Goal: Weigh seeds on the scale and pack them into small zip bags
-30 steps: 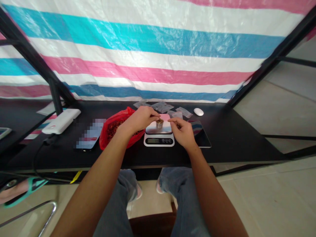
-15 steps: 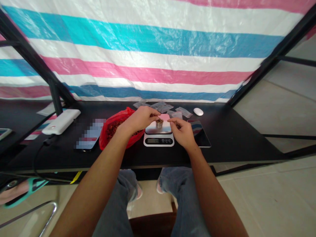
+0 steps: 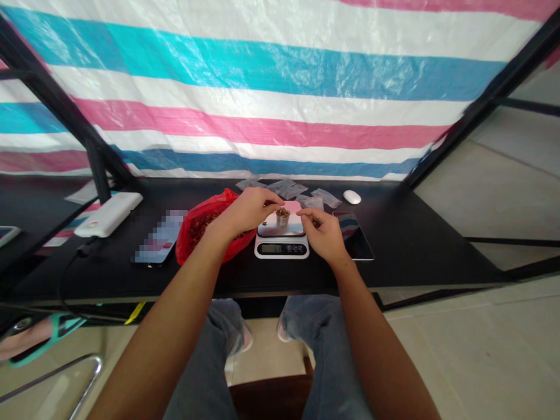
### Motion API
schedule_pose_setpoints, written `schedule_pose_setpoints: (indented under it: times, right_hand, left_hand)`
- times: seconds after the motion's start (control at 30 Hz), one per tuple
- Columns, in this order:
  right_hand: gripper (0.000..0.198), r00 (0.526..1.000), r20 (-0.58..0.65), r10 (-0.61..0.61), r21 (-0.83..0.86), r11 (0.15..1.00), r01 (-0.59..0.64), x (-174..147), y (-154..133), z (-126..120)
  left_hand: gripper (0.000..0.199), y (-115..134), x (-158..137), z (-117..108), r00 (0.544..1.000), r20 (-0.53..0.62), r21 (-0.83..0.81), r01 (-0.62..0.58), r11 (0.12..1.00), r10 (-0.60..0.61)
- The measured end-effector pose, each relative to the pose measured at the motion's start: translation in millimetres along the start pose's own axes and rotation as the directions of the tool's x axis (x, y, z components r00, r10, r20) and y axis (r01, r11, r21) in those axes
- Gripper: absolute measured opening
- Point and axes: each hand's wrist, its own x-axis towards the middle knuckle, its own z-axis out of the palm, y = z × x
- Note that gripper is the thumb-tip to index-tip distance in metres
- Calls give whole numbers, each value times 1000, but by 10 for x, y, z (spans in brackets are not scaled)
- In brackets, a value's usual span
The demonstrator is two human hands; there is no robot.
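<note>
A small metal-looking cup (image 3: 283,220), heaped with small brown dried pieces, stands on the plate of a white kitchen scale (image 3: 259,247). Over the cup's left rim, my left hand (image 3: 254,209) holds its thumb and fingertips close together; what is between them is too small to make out. One brown piece (image 3: 265,223) shows on the plate below that hand. My right hand (image 3: 324,232) is curled at the plate's right side, with dark brown bits showing inside its fingers. Left of the scale lies an open red plastic bag (image 3: 187,236) full of similar pieces.
Several clear zip bags (image 3: 326,198) lie behind the scale. A white mouse (image 3: 352,197) and a dark tablet (image 3: 356,242) are on the right. Leftward are a phone (image 3: 160,242) and a white power bank (image 3: 109,214) with a cable. The black desk (image 3: 415,251) meets a striped sheet behind.
Both hands stay nearly in place. A brown piece now shows on the scale plate under my left hand, and the cup's heap is a little more exposed.
</note>
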Motion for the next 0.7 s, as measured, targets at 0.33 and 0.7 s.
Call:
schedule_pose_setpoints:
  times: [0.33,0.7]
  right_hand:
    - [23,1000,-24,-5,72,997,6,-11,-68,-2]
    - [24,977,-206,-53,294,949,113,-21,-493,296]
  left_hand:
    - [26,128,-84,2,993,-113,-460,-16,888,-41]
    - [35,386,-167,135,959,-218,-730,-39,682,-179]
